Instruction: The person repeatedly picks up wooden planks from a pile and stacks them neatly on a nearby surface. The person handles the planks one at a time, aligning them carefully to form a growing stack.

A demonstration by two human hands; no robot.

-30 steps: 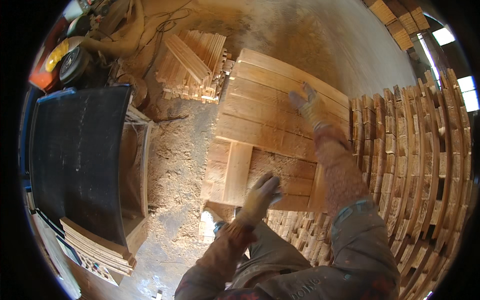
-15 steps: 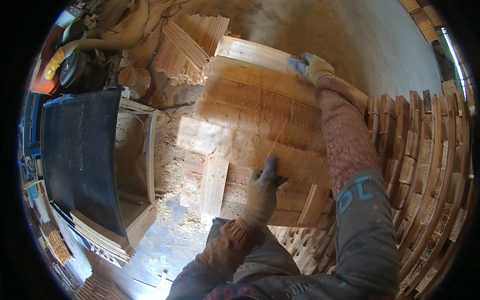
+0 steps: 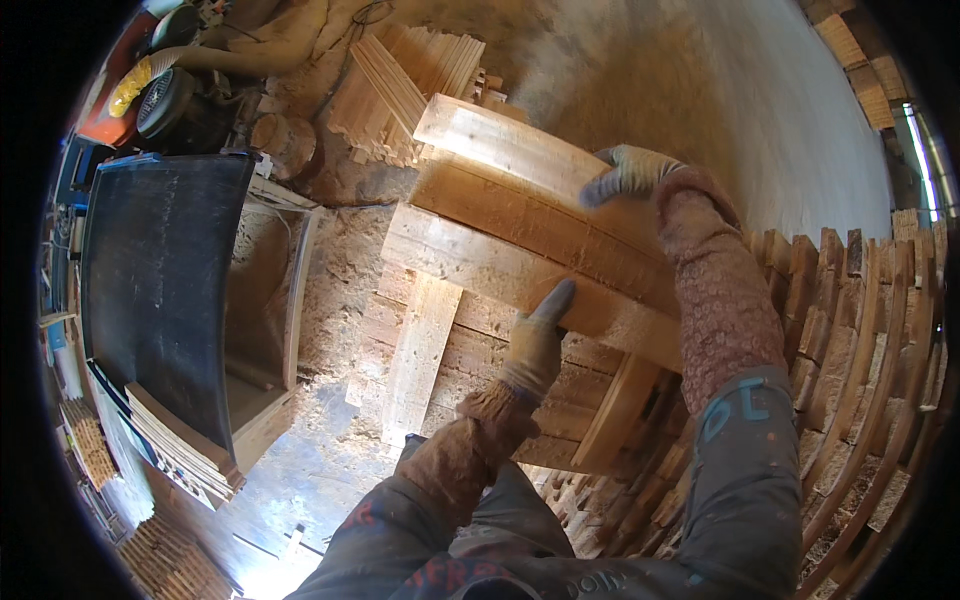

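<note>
Currently, the left hand [image 3: 535,345] holds the near plank [image 3: 470,255] by its edge, thumb on top, other fingers hidden; the right hand [image 3: 630,175] curls its fingers round the far plank [image 3: 505,143]. Both planks are over the board stack [image 3: 490,318].

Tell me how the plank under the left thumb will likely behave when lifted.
The plank should be fairly stiff: it looks like solid wood, without visible sag. Being flat, it probably won't roll, though its length could make it tip if lifted off-centre.
</note>
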